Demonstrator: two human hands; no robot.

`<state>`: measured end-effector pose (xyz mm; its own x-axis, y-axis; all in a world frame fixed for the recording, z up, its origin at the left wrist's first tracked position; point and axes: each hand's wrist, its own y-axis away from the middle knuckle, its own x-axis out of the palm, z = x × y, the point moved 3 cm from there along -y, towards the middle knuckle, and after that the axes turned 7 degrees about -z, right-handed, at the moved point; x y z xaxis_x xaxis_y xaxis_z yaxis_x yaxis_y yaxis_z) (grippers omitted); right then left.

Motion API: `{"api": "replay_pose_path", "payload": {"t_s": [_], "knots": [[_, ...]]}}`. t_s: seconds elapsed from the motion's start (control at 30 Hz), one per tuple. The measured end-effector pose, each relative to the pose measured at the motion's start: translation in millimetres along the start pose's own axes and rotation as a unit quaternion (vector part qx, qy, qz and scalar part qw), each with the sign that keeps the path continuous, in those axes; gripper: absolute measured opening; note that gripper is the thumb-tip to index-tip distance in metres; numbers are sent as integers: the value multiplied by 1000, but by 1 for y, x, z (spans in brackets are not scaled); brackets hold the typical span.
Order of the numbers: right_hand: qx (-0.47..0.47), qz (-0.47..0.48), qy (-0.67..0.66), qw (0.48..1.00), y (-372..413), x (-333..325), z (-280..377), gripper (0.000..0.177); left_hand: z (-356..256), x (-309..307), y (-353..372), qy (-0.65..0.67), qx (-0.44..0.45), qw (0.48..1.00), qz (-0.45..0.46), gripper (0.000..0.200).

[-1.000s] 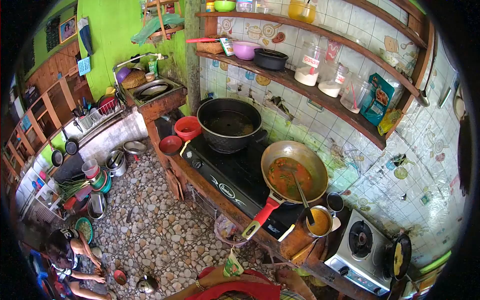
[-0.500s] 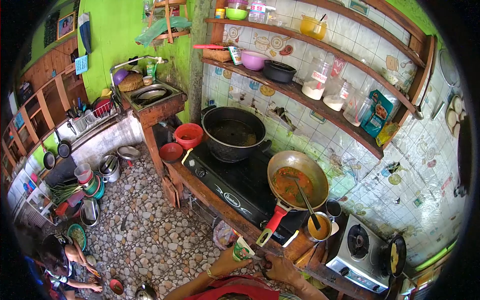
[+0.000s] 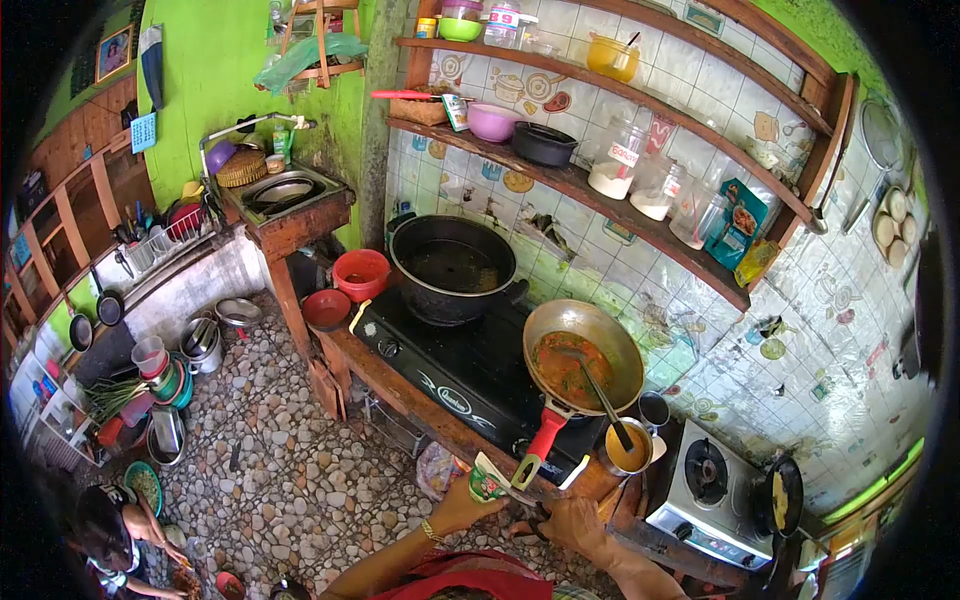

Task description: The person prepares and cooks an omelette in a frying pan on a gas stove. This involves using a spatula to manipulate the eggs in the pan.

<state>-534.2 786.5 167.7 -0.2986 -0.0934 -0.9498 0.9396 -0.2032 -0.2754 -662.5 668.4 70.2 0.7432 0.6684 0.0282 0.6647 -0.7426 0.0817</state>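
My left hand (image 3: 462, 508) grips a small green and white packet (image 3: 487, 484) upright near the counter's front edge. My right hand (image 3: 577, 527) is closed just right of it, around what looks like a knife (image 3: 520, 495), its pale thin blade reaching to the packet; its handle is mostly hidden. Beyond my hands, a wok (image 3: 635, 350) with a red and green handle holds reddish sauce and a black-handled ladle (image 3: 606, 402) on the black stove (image 3: 440, 375). Beside it stands a metal mug (image 3: 645, 455) of orange-brown liquid.
A large black pot (image 3: 452, 310) of dark liquid occupies the left burner, near red bowls (image 3: 357, 276). At right are a silver stove (image 3: 690, 500) and a frying pan (image 3: 787, 500). Shelves (image 3: 600, 190) hang above. Another person (image 3: 110, 525) crouches at lower left.
The view has shifted slightly. The pale blade now shows between my right hand and the packet. The packet stays in my left hand. The other person's arms have moved.
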Motion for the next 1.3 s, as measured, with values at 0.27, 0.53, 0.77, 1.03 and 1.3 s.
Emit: {"api": "replay_pose_path", "payload": {"t_s": [0.27,0.53,0.77,1.03,1.3], "knots": [[51,136,-39,989,-14,27,-13,50,4,-4,-10,8,64,998,13,36],[107,174,-68,977,-40,20,5,67,-4,-15,-17,66,71,995,10,34],[120,290,-55,948,-73,24,5,64,-17,-22,-24,75,66,995,27,31],[96,260,-66,959,-92,15,14,77,-38,-37,-34,56,76,995,20,28],[-62,340,-95,934,-124,37,3,68,-15,-42,-52,4,141,990,13,25]]}}
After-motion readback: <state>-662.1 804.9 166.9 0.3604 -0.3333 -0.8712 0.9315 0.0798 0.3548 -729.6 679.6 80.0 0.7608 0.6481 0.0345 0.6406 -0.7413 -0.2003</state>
